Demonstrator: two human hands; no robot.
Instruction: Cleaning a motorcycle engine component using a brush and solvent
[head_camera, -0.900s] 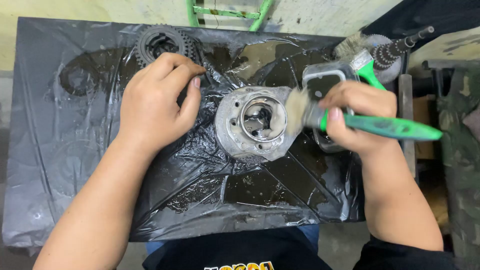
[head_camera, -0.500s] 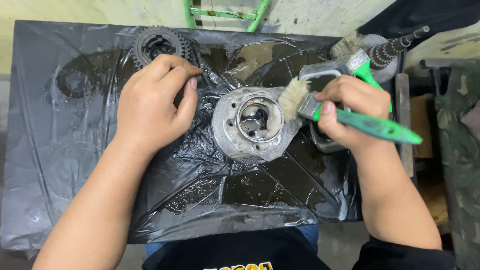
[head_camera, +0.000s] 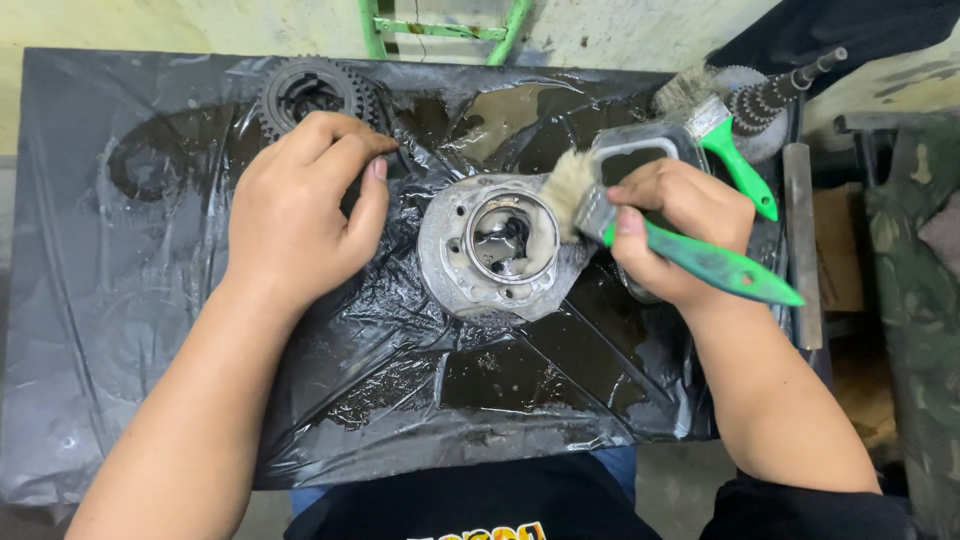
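A round grey metal engine part (head_camera: 462, 268) with a central bore lies on wet black plastic sheeting (head_camera: 150, 300). My right hand (head_camera: 672, 230) grips a green-handled paintbrush (head_camera: 700, 258); its pale bristles touch the part's upper right rim. My left hand (head_camera: 305, 205) rests on the sheeting just left of the part, fingers curled and pressing down, with nothing visibly in it. A dark toothed gear (head_camera: 310, 92) sits right behind that hand.
A second green-handled brush (head_camera: 722, 135) and a splined shaft (head_camera: 790, 85) lie at the back right, beside a small rectangular metal tin (head_camera: 640, 140). A flat metal file (head_camera: 800, 250) runs along the right edge. A green frame (head_camera: 440, 25) stands behind.
The brush has swung from the part's right side up to its upper right rim. My left hand has stayed pressed on the sheeting.
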